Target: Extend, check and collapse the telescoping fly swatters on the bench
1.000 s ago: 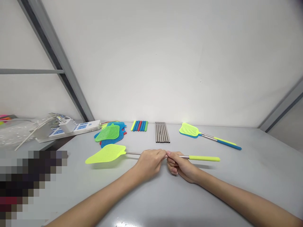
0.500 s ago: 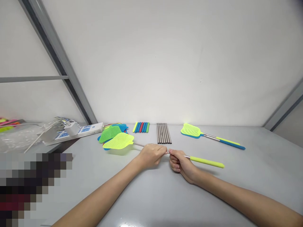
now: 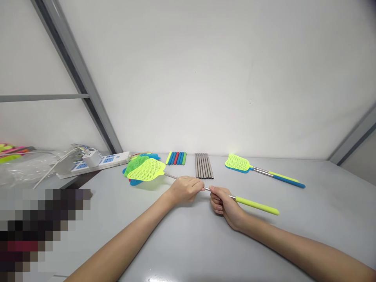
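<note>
A yellow fly swatter with a perforated head, a thin metal rod and a yellow grip is held above the table, tilted with its head higher. My left hand is closed round the rod on the head side. My right hand is closed round the rod just short of the yellow grip. A short length of bare rod shows between the hands. Behind the swatter's head lies a pile of green and blue swatter heads, partly covered by it.
Several coloured grips lie in a row near the wall, beside several metal tubes. Two whole swatters, yellow on blue, rest at the right. A white power strip with cables and clear plastic wrap are at the left.
The swatter has tilted, its head rising and its grip end dropping. The hands have moved slightly apart, exposing more rod between them. The view has shifted a little.
</note>
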A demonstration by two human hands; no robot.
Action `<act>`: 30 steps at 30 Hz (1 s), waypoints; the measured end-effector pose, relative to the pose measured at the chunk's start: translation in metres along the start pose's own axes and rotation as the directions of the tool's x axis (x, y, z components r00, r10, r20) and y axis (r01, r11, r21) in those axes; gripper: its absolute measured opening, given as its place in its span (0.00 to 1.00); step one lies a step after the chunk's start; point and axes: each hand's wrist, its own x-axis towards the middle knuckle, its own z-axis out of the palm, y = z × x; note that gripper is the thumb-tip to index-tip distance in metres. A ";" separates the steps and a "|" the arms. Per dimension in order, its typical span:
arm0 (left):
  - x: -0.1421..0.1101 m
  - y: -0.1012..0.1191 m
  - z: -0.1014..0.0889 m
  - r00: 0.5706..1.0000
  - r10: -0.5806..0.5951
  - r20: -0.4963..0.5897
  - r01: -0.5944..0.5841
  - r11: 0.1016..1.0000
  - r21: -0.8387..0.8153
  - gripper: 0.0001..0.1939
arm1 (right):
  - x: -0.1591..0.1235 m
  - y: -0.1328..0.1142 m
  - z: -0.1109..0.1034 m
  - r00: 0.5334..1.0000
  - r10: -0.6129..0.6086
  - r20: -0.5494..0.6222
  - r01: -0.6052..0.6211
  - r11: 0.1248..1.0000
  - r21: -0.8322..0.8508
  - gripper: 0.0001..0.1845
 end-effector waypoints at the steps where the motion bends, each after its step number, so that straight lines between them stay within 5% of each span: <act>1: 0.000 -0.001 0.000 1.000 0.004 -0.003 -0.004 1.000 0.004 0.11 | 0.000 0.000 0.000 1.000 0.000 -0.001 0.000 1.000 0.002 0.21; 17: -0.002 -0.010 -0.005 1.000 -0.009 -0.016 0.009 1.000 0.002 0.14 | 0.000 -0.001 0.001 1.000 0.000 -0.007 0.000 0.999 0.035 0.21; 30: -0.003 0.021 -0.014 0.970 -0.242 -0.007 0.241 0.969 -0.045 0.12 | -0.001 0.002 -0.004 0.996 0.014 0.087 -0.023 0.995 0.096 0.21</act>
